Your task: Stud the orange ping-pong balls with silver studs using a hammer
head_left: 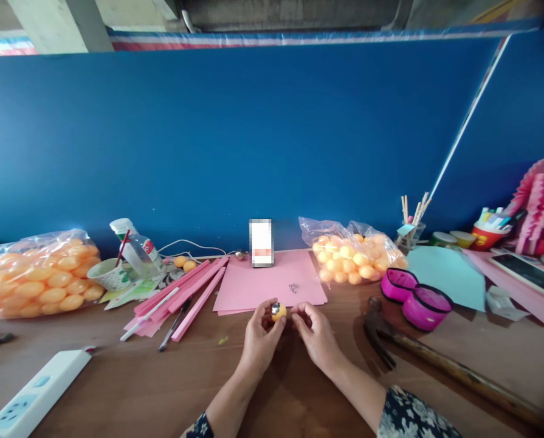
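Observation:
My left hand [260, 337] is closed in a pinch around a small orange ball [279, 312] with a shiny silver piece on its top, held just above the brown table [117, 377]. My right hand [315, 331] sits beside it, fingers curled with the fingertips close to the ball; I cannot make out anything between them. Both hands hover at the near edge of a stack of pink paper [272, 283]. A tiny dark metal bit [293, 288] lies on that paper just beyond the hands.
Bags of orange balls lie at the left [34, 283] and behind right [356, 255]. Pink strips [185, 292], pens, a cup [110, 274] and bottle are left; a hammer [436, 359], two magenta tape rolls [413, 295] are right. A power strip [30, 395] is near left.

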`<state>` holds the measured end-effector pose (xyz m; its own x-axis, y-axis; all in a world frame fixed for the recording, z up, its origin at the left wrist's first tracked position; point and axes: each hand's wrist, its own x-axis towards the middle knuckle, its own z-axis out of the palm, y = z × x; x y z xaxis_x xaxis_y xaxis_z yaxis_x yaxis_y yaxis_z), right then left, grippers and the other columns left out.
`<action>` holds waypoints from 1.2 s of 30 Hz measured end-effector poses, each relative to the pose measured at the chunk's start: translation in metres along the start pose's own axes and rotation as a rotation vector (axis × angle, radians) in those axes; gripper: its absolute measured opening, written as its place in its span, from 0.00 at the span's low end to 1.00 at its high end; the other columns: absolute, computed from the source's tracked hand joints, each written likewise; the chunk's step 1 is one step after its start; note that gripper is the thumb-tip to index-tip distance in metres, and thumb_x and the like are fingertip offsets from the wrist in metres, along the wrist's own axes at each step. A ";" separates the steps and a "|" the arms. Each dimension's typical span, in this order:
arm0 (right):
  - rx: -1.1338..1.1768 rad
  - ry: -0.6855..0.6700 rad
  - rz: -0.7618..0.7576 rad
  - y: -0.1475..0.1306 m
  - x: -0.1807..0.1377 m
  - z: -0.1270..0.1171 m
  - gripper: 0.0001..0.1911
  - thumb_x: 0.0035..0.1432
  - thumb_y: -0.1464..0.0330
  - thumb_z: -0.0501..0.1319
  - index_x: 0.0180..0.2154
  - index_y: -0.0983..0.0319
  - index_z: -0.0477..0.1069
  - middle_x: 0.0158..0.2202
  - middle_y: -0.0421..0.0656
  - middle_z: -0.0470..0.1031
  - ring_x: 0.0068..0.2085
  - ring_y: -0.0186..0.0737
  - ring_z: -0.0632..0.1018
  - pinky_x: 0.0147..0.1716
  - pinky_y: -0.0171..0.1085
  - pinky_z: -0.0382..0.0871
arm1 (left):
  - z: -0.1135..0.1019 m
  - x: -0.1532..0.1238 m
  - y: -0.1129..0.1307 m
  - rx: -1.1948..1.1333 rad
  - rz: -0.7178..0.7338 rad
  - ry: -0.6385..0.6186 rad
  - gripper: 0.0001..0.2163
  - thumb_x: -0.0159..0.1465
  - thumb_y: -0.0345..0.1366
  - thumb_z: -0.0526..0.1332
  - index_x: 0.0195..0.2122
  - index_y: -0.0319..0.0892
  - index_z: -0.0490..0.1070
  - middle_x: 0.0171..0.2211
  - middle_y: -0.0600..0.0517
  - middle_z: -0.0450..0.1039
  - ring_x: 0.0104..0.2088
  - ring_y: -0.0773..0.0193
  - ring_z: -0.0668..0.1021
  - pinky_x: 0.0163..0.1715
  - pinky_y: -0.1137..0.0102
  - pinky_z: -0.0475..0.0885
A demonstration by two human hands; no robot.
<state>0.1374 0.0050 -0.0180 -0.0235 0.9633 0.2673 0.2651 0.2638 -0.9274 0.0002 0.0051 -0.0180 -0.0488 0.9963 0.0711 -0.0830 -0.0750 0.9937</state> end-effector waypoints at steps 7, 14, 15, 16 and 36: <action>0.027 -0.011 0.022 0.003 0.000 0.001 0.09 0.56 0.62 0.55 0.33 0.60 0.68 0.32 0.43 0.74 0.32 0.41 0.74 0.31 0.36 0.66 | 0.001 -0.001 0.003 -0.007 -0.018 -0.006 0.22 0.52 0.38 0.64 0.48 0.38 0.64 0.41 0.45 0.74 0.40 0.61 0.77 0.41 0.69 0.71; 0.030 -0.021 -0.006 0.000 0.001 -0.001 0.08 0.56 0.63 0.55 0.33 0.61 0.68 0.32 0.43 0.73 0.34 0.42 0.73 0.33 0.36 0.66 | 0.000 0.000 0.002 0.038 0.033 -0.007 0.20 0.54 0.40 0.62 0.47 0.39 0.66 0.39 0.46 0.75 0.39 0.61 0.77 0.40 0.69 0.71; 0.030 -0.018 -0.013 0.001 0.001 0.000 0.08 0.56 0.63 0.55 0.33 0.61 0.67 0.32 0.43 0.73 0.33 0.41 0.73 0.33 0.36 0.66 | 0.000 0.000 0.002 0.041 0.035 -0.005 0.20 0.54 0.40 0.62 0.47 0.39 0.66 0.38 0.46 0.75 0.39 0.61 0.77 0.40 0.69 0.71; 0.034 -0.014 -0.015 0.002 0.001 0.000 0.08 0.56 0.63 0.55 0.33 0.61 0.67 0.31 0.43 0.73 0.33 0.40 0.73 0.32 0.35 0.66 | 0.000 0.000 0.001 0.039 0.034 -0.006 0.20 0.54 0.40 0.62 0.47 0.40 0.66 0.38 0.46 0.75 0.39 0.61 0.77 0.41 0.68 0.71; 0.274 -0.021 0.097 -0.008 0.001 -0.002 0.13 0.53 0.58 0.58 0.31 0.62 0.67 0.26 0.40 0.69 0.26 0.34 0.69 0.24 0.32 0.66 | 0.001 -0.001 0.007 -0.047 -0.001 -0.059 0.21 0.50 0.34 0.65 0.46 0.39 0.67 0.40 0.46 0.75 0.42 0.61 0.76 0.45 0.67 0.69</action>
<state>0.1371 0.0040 -0.0095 -0.0316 0.9847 0.1715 -0.0031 0.1715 -0.9852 0.0005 0.0031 -0.0107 0.0096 0.9970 0.0764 -0.1300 -0.0745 0.9887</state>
